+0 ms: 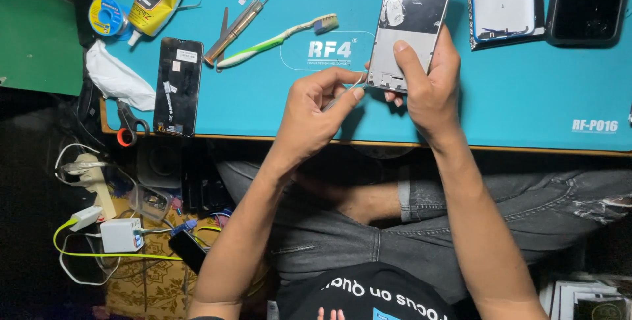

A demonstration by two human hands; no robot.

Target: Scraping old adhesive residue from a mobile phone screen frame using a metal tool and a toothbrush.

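The phone frame [411, 24] runs off the top edge, its lower end under the right hand [428, 86]

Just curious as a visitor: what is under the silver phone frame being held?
Under the phone frame lies the blue work mat. The right hand grips its lower end, fingers partly hidden behind. The left hand holds a thin tool there.

Both forearms stretched forward and angled inward, bare to the elbow. Left hand [315, 110] curled, thumb and forefinger pinched together at the tips (other fingers folded under). Right hand [426, 81] clamped shut, thumb laid flat on top, fingers wrapped beneath.
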